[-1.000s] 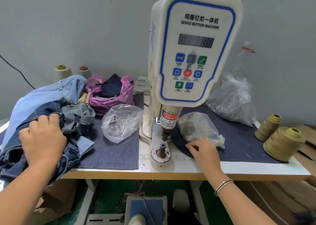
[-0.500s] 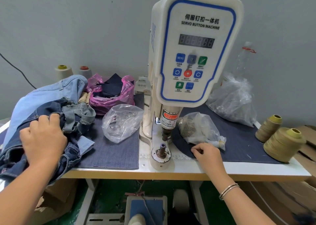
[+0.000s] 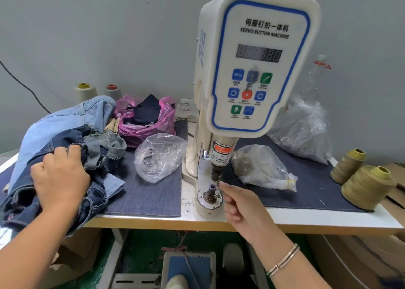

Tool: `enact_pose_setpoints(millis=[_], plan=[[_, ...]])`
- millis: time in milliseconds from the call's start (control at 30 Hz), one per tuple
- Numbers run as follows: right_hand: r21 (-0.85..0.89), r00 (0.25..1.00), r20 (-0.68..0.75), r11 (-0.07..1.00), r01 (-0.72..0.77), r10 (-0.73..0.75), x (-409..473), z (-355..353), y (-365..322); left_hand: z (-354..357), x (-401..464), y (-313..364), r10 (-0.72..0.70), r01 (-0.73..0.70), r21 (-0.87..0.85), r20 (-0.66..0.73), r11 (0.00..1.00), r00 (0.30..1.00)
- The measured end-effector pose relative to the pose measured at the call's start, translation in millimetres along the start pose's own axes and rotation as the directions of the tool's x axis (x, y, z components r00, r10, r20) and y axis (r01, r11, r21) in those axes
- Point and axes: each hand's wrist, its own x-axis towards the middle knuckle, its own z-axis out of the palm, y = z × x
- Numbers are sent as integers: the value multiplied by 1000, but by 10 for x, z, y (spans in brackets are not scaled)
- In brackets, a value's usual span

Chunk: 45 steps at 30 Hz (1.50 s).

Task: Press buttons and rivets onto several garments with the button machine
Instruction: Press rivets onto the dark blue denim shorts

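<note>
Left hand [image 3: 60,179] gripped crumpled dark denim [image 3: 65,148]; right hand [image 3: 237,203], fingers curled, pinched something small beside the button machine's [image 3: 254,69] cylindrical lower die [image 3: 210,193]. Two crinkled clear bags [image 3: 160,157] flanked it.

Glossy white plastic on the button machine [image 3: 258,65]; dull metal at its lower die [image 3: 210,195]. Frayed, matt denim garments [image 3: 72,144]. Crinkled clear plastic bag [image 3: 160,157]. Matt cloth mat [image 3: 144,192] at 9 o'clock of the die.

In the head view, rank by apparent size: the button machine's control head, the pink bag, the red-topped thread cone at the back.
1. Control head, largest, though nearest the camera.
2. Pink bag.
3. Red-topped thread cone, smallest, partly hidden and farthest back.
</note>
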Motion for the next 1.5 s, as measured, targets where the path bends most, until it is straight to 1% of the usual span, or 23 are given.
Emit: enact_pose_setpoints(millis=[100,167,333,600,833,1067,1200,1333,1367,1400,1433,1467,1500], plan=[[211,990,55,967,-142,133,-10,78,-35,15,7,-11,5,-5,-7,18,1000,1000],[294,982,72,937,-191,177,-3,100,-35,19,19,-20,8,-8,-19,22,1000,1000],[393,966,73,883,-257,249,25,115,-18,-1,17,-4,5,-4,-15,21,1000,1000],[493,945,154,807,-326,288,58,137,-54,-2,12,-10,2,-2,11,10,1000,1000],[491,942,186,805,-334,278,-10,124,-88,3,17,-1,3,-3,-2,-4,1000,1000],[529,948,142,788,-316,284,-44,198,-91,26,18,-21,-4,5,-34,6,999,1000],[611,947,148,726,-314,285,-89,254,-105,-7,23,-9,0,0,-12,10,1000,1000],[692,955,141,663,-284,262,-139,308,-104,14,21,-14,-6,6,-26,7,1000,1000],[682,958,133,678,-274,253,-145,292,-92,19,21,-16,-7,7,-27,8,1000,1000],[641,964,124,723,-258,234,-134,266,-77,12,20,-17,-10,10,-27,11,1000,1000],[550,974,99,805,-224,203,-105,223,-67,7,19,-17,-8,9,-26,13,1000,1000],[384,988,38,911,-153,150,-56,159,-65,-4,13,-8,-11,11,-20,18,1000,1000],[138,997,-62,990,-42,51,20,71,-63,-10,8,1,-13,13,-12,19,1000,1000]])
